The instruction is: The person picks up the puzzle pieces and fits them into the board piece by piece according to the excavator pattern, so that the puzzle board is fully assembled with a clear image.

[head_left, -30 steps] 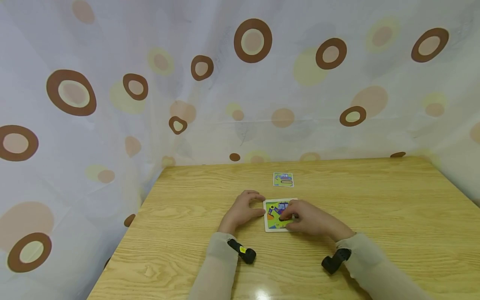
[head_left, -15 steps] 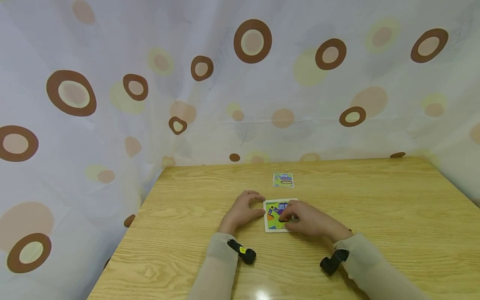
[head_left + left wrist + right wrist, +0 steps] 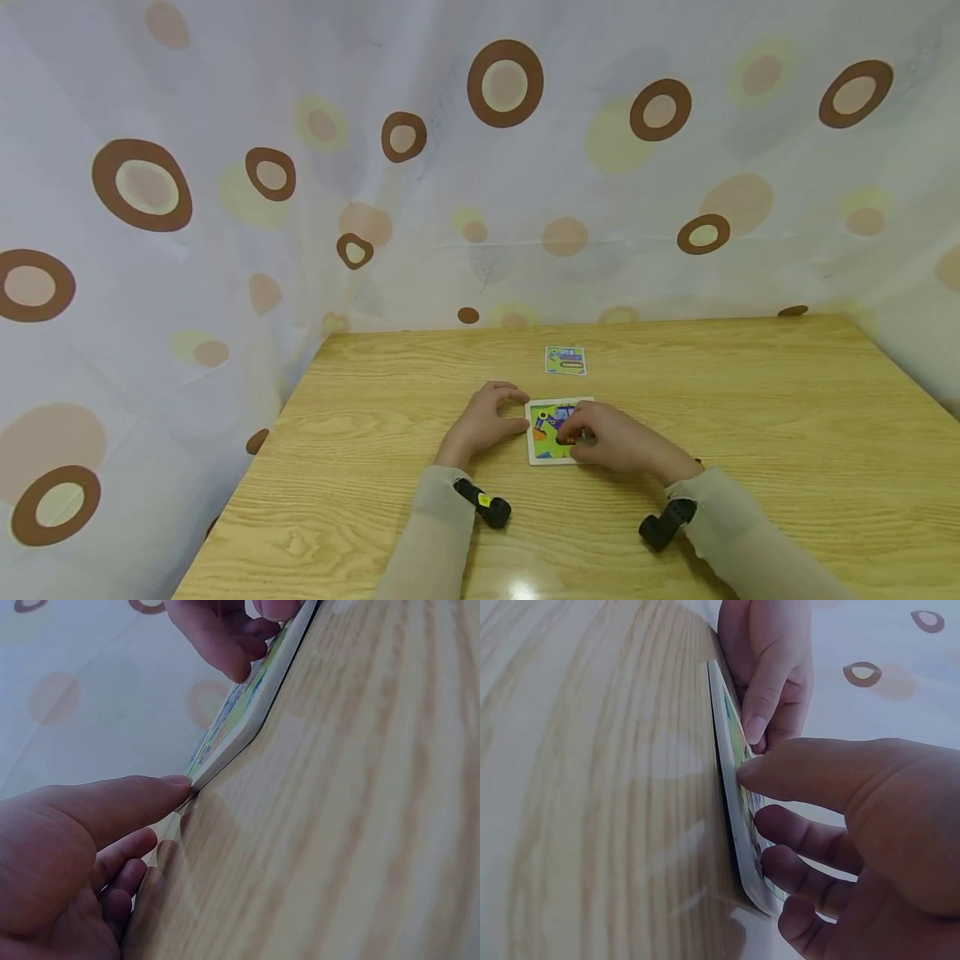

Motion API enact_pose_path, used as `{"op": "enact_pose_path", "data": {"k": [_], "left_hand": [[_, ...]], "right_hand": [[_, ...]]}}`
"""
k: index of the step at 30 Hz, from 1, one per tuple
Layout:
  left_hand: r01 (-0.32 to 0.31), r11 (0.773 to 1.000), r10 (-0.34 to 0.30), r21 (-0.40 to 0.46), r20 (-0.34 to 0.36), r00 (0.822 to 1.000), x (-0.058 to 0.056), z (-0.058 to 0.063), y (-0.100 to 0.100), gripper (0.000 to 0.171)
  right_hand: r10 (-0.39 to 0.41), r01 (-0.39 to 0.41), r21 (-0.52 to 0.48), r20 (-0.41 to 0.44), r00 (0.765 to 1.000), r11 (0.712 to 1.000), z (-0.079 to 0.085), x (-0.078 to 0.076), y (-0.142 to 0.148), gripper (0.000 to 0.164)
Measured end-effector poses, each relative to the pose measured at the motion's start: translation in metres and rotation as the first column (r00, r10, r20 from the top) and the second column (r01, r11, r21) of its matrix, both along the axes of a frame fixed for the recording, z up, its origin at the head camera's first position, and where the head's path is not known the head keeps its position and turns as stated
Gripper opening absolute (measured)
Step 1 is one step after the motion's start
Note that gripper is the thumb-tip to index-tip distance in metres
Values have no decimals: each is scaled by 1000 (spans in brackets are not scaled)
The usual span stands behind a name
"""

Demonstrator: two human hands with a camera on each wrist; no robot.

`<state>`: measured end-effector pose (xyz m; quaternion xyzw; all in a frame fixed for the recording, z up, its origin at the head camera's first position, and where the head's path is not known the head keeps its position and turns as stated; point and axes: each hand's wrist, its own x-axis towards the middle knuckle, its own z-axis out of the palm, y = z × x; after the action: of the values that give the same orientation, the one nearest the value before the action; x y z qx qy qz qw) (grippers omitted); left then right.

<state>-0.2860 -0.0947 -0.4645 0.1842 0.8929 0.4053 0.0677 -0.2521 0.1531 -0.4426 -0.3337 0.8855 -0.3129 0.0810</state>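
A square jigsaw board (image 3: 553, 450) with a white frame and a cartoon digger picture lies flat on the table. My left hand (image 3: 483, 425) rests at its left side, thumb tip right at the frame's edge in the left wrist view. Over the right half of the picture is my right hand (image 3: 611, 435), fingers bent down. In the right wrist view, the right thumb (image 3: 802, 769) and fingertips meet the picture surface, spread apart. The dark track part of the digger shows beside the index fingertip; the board's right side is hidden under this hand.
A small picture card (image 3: 566, 360) with a similar digger lies behind the board. The wooden table (image 3: 360, 417) reaches back to a patterned curtain (image 3: 420, 217). Both wrists wear black cameras.
My right hand has shifted very slightly left and its forearm has turned a little; its fingertips stay on the picture, with more of the orange-and-black track showing. The left hand holds still.
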Motion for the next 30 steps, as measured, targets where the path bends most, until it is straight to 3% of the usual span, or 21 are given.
{"op": "enact_pose_path", "data": {"k": [7,16,23,30], "left_hand": [[4,1000,-4,-7,-6,1000,-2,-1,0,34],[-4,1000,4,-7,-4,1000,-1,-1,1,35],[-6,1000,6,1,-3,1000,-2,-2,0,35],[0,1000,1,5,-1,1000,0,-1,0,36]], "right_hand": [[-16,18,-32,39,999,999,1,1,5,25],[-41,40,-59,-14,999,997,1,7,26,18],[-95,94,-39,-22,995,995,2,12,46,27],[-56,55,-9,-81,995,998,4,13,64,32]]}}
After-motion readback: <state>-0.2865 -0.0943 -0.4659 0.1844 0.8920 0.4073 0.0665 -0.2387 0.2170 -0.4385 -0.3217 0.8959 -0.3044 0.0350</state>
